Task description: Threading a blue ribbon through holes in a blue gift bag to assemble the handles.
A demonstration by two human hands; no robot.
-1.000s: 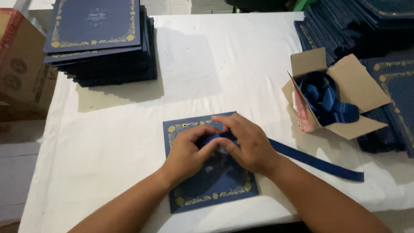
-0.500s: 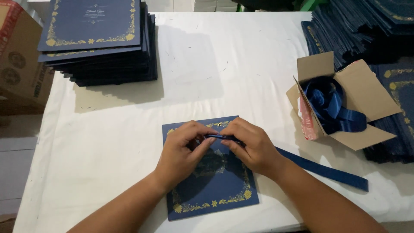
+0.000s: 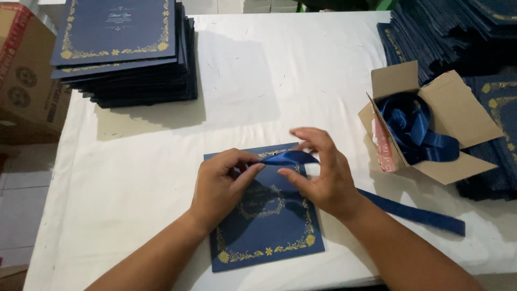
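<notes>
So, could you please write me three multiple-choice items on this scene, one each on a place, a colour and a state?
1. Where is the open box with ribbon in it?
A. To the right of the hands
B. On the stack at far left
C. Under the table

2. What colour is the ribbon?
A. Red
B. Blue
C. White

3. How does the card under the hands lie?
A. Standing on edge
B. Rolled up
C. Flat on the table

Answers:
1. A: the box sits on the table at the right, flaps open.
2. B: the strip held between the left hand and right hand is blue, and it trails off to the right.
3. C: the card lies flat on the white cloth, gold border facing up.
</notes>
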